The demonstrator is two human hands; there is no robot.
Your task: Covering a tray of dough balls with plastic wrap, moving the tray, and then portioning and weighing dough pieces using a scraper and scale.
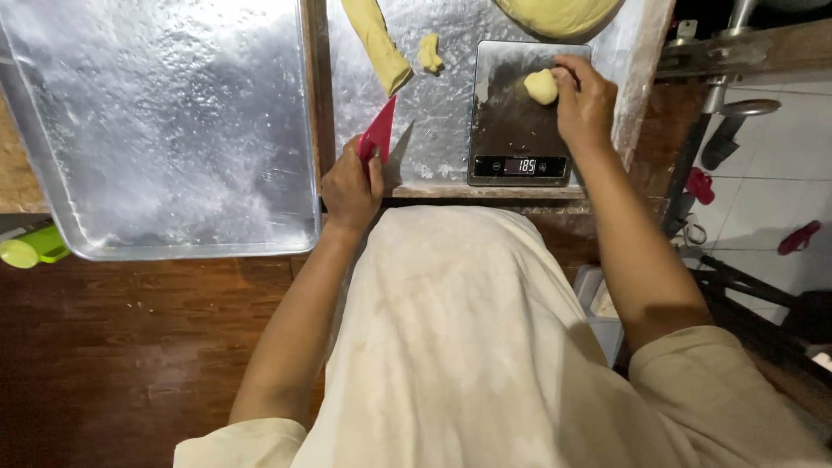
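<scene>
My left hand [349, 186] grips a red plastic dough scraper [379, 130], blade tilted up toward a long yellow dough strip [374, 39]. A small cut scrap of dough [429, 52] lies beside that strip on the floured metal surface [438, 121]. My right hand [585, 100] rests on a steel kitchen scale [511, 130], fingers closed around a small yellow dough piece [541, 86] sitting on the platform. A large dough mass [555, 13] lies at the top edge, partly out of view.
A big oiled metal baking tray [165, 130] sits to the left on the dark wooden table [130, 347]. A green object [30, 249] pokes out under the tray's corner. Tiled floor with sandals [797, 236] and metal legs lies to the right.
</scene>
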